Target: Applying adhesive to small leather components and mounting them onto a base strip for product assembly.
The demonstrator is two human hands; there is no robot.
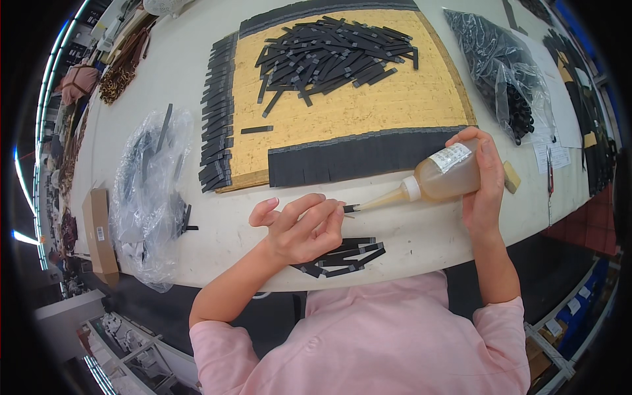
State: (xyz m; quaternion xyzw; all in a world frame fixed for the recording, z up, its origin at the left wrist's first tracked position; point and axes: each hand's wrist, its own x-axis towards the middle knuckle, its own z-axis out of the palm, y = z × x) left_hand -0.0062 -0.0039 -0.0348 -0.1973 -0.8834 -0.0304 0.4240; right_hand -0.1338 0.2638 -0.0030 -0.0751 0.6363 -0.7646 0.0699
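Observation:
My right hand [488, 181] is wrapped round a squeeze bottle [431, 181] of amber liquid, tilted with its long tapered nozzle pointing left. The nozzle tip meets the end of a small black strip [352, 209] pinched in the fingers of my left hand [304, 229]; most of that strip is hidden. Below the left hand, several black strips [359, 252] with grey ends lie loosely near the table edge. Ahead is a yellow board [375, 108] bearing a heap of similar strips [336, 56]. Strips line its near edge [359, 155] and left edge [217, 115] in rows.
Left of the board lies a crumpled clear plastic bag [148, 197], beside a brown cardboard box [102, 230]. A bag of black pieces [500, 79] sits at the far right. A yellowish block [511, 178] is beside my right hand, and a thin red-and-silver tool [550, 181] lies farther right.

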